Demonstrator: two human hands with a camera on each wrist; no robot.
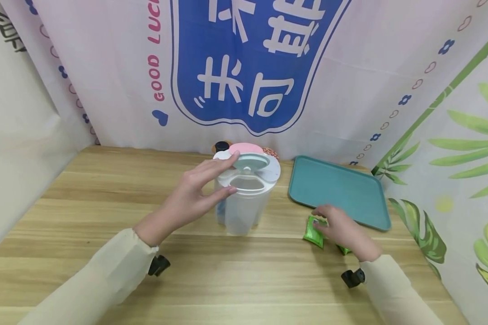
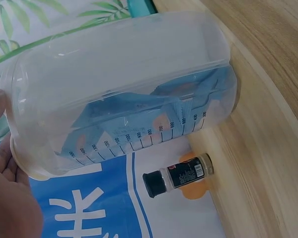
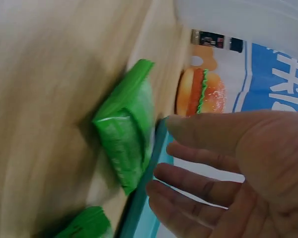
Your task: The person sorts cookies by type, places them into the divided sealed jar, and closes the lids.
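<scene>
A tall translucent container [image 1: 246, 212] with a white lid stands on the table, its grey-green flap [image 1: 252, 161] raised over an opening. My left hand [image 1: 193, 189] touches the lid from the left, index finger by the flap and thumb at the front rim. Blue packets [image 2: 134, 116] fill one compartment beside measuring marks; the other compartment looks bare. My right hand [image 1: 341, 230] hovers with parted fingers close over a green packet [image 1: 314, 232]. In the right wrist view the fingers stand apart from that packet [image 3: 126, 126]. A second green packet [image 1: 344, 249] lies partly under the hand.
A teal tray [image 1: 337, 189] lies at the right rear, just beyond the green packets. Behind the container is a small black-capped seasoning jar [image 2: 181, 176]. A printed curtain [image 1: 122, 90] hangs along the table's back edge, with a leaf-patterned cloth [image 1: 463, 180] at the right.
</scene>
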